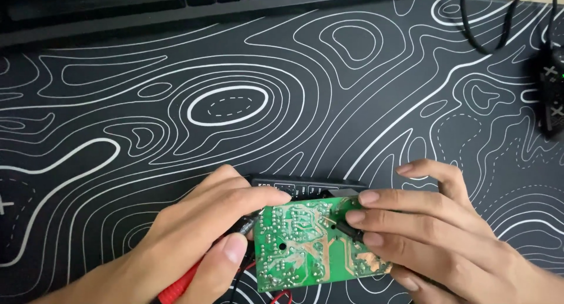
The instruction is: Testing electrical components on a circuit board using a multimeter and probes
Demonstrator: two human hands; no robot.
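Low in the middle of the frame, both hands meet over a green circuit board (314, 245), solder side up, held just above the patterned desk mat (235, 104).

The left hand (200, 233), lower left, is curled closed around a red-handled probe (179, 286): the thumb presses along its shaft, the index finger lies over the top, and the dark tip reaches the board's left edge. Thin red and black wires (276, 295) trail out beneath the board at the bottom edge.

The right hand (435, 233), lower right, has its fingers stretched long and close together rather than spread. The index and middle fingertips (367, 198) rest on the board's upper right part, and between them they pinch a black probe (346, 229) whose tip touches the board near its centre. The thumb is tucked under the board's right edge, mostly hidden.

Directly behind the board lies a black plastic casing (305, 186), touching it; I cannot tell what it holds.

A black keyboard (176, 4) runs along the top left, and a black cable (505, 22) loops at upper right toward a small black device (552, 92).
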